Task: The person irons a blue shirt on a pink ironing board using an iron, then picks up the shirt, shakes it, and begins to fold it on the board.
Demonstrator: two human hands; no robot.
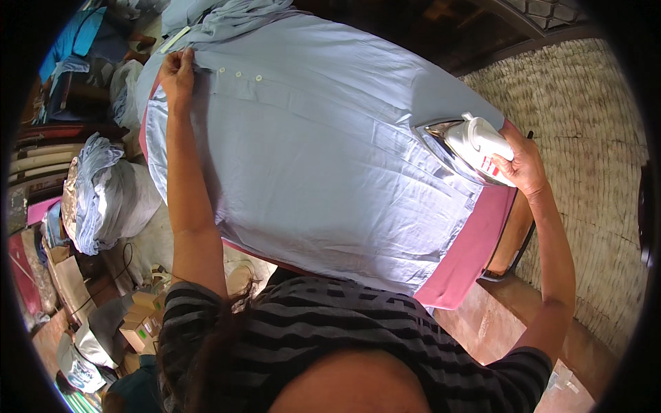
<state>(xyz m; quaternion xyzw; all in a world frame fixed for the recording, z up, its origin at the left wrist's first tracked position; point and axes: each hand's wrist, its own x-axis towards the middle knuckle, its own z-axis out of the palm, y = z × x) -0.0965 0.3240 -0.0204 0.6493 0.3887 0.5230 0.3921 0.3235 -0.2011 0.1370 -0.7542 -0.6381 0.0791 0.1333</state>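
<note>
A light blue garment (296, 151) with a row of small white buttons lies spread over a pink-covered ironing board (458, 265). Near its far right part, my right hand (525, 160) is closed round the handle of a white clothes iron (482, 141). The iron's metal soleplate rests on the cloth, its tip pointing left. At the far left edge of the board, my left hand (177, 71) pinches the garment's edge, fingers together. Cloth lies bunched at the far end beyond that hand. The underside of the iron is hidden.
Bundled clothes in a plastic bag (113, 196) lie on the left, with cardboard boxes (141, 323) nearer to me. A woven mat (571, 131) covers the right side. Dark furniture (441, 31) stands beyond the board.
</note>
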